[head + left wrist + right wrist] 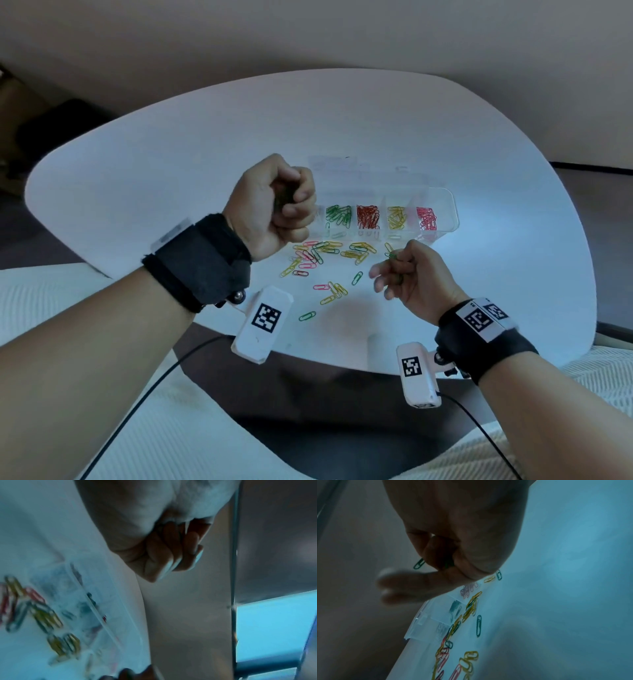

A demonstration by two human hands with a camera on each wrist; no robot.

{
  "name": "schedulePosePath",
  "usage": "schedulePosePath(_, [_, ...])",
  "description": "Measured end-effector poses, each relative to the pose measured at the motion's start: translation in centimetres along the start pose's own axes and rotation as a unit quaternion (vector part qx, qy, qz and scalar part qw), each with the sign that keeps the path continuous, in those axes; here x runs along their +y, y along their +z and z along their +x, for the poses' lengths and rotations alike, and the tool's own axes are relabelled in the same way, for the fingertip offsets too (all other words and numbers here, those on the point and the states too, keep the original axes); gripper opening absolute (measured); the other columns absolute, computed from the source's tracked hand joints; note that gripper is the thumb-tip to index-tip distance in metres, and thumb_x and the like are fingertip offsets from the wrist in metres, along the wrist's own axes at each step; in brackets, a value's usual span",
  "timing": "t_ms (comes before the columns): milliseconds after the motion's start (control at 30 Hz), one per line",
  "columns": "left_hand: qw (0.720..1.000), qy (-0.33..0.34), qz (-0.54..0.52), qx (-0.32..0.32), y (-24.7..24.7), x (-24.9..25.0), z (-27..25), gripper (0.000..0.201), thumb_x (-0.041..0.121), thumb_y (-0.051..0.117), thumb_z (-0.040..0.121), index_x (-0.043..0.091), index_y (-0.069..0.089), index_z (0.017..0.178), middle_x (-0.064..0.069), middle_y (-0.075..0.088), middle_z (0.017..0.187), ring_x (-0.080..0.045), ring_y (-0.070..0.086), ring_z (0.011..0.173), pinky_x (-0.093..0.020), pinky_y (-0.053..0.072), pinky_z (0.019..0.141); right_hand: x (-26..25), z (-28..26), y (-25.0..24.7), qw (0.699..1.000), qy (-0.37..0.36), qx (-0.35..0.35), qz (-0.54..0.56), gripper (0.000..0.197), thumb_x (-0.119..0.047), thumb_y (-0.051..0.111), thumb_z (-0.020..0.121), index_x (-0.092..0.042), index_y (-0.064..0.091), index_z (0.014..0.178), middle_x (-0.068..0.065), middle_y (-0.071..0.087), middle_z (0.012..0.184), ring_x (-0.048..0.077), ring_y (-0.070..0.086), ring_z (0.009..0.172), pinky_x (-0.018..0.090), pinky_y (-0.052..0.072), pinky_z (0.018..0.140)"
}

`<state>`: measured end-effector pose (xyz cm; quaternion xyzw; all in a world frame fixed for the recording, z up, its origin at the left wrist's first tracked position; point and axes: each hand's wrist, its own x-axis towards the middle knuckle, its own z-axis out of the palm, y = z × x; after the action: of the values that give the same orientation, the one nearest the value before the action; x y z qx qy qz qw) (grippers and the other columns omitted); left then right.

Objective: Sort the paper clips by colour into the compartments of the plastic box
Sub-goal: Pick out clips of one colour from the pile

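Writing that can be read is limited to black-and-white square code markers (pixel 266 317) on the white wrist-camera housings; no brand or word is legible anywhere. A white rounded table (pixel 205 144) is seen against a plain beige wall (pixel 308 34), with dark floor beyond its near edge and pale ribbed fabric at both lower corners of the head view.

A clear plastic box (pixel 448 212) is set on the table beyond the hands. Four compartments are filled, left to right: green paper clips (pixel 338 216), red paper clips (pixel 367 216), yellow paper clips (pixel 396 218) and pink paper clips (pixel 426 218). Loose mixed paper clips (pixel 320 255) are scattered on the table just in front of the box, with a few stragglers nearer the person, among them a single green clip (pixel 307 316).

The left hand (pixel 274 209) is held raised at the box's left end, its fingers curled into a fist; dark greenish material is glimpsed inside the fist, but what is held cannot be told. The right hand (pixel 407 274) is held above the table to the right of the loose clips, and a green paper clip (pixel 419 563) is pinched between thumb and forefinger, the remaining fingers being loosely extended. Black straps are worn on both wrists.
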<state>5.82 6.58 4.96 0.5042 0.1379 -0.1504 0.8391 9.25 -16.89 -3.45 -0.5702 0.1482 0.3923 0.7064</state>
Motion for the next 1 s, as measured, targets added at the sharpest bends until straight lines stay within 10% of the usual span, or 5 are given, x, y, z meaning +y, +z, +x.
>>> schedulePosePath(167, [0.97, -0.024, 0.243, -0.007, 0.4, -2.4, -0.3, 0.024, 0.019, 0.034, 0.068, 0.016, 0.029, 0.045, 0.003, 0.022, 0.042, -0.011, 0.011, 0.043, -0.017, 0.012, 0.046, 0.1, -0.4, 0.6, 1.0, -0.03, -0.007, 0.001, 0.05, 0.005, 0.03, 0.083, -0.01, 0.056, 0.043, 0.017, 0.066, 0.067, 0.026, 0.064, 0.053, 0.024, 0.052, 0.048])
schedulePosePath(333, [0.918, -0.045, 0.394, -0.022, 0.6, -4.1, -0.5, 0.028, 0.006, 0.034, 0.083, 0.008, 0.05, 0.06, 0.01, 0.036, 0.04, -0.01, 0.029, 0.041, -0.019, 0.025, 0.042, 0.6, 0.2, 0.7, 0.996, -0.057, 0.033, -0.068, 0.038, 0.003, 0.038, 0.075, -0.02, 0.028, 0.047, 0.001, 0.024, 0.048, 0.016, 0.021, 0.045, 0.023, 0.016, 0.045])
schedulePosePath(433, [0.793, -0.073, 0.597, -0.093, 0.5, -5.2, -0.2, 0.027, 0.004, 0.042, 0.089, 0.007, 0.058, 0.067, 0.01, 0.047, 0.054, -0.005, 0.039, 0.05, -0.017, 0.032, 0.05, 1.1, 0.4, 1.1, 0.972, -0.088, 0.045, -0.211, 0.042, 0.005, 0.037, 0.081, -0.021, 0.033, 0.049, 0.001, 0.026, 0.05, 0.014, 0.018, 0.047, 0.022, 0.014, 0.047])
schedulePosePath(667, [0.533, -0.155, 0.824, -0.118, 0.4, -9.0, -0.8, 0.033, 0.044, 0.064, 0.083, 0.015, 0.058, 0.071, 0.003, 0.061, 0.07, -0.018, 0.057, 0.063, -0.03, 0.048, 0.063, 3.3, 0.8, 1.3, 0.773, -0.149, 0.096, -0.609, 0.017, -0.023, 0.058, 0.089, -0.032, 0.069, 0.1, -0.013, 0.05, 0.058, 0.012, 0.052, 0.059, 0.027, 0.044, 0.062])
schedulePosePath(1000, [0.49, -0.147, 0.851, -0.122, 0.5, -10.0, -0.8, 0.035, 0.022, 0.06, 0.086, 0.014, 0.039, 0.06, 0.001, 0.045, 0.059, -0.015, 0.041, 0.049, -0.026, 0.037, 0.053, 3.2, 1.0, 0.7, 0.709, -0.117, 0.142, -0.681, 0.016, -0.04, 0.065, 0.088, -0.031, 0.074, 0.097, 0.001, 0.071, 0.091, 0.024, 0.065, 0.082, 0.027, 0.048, 0.065])
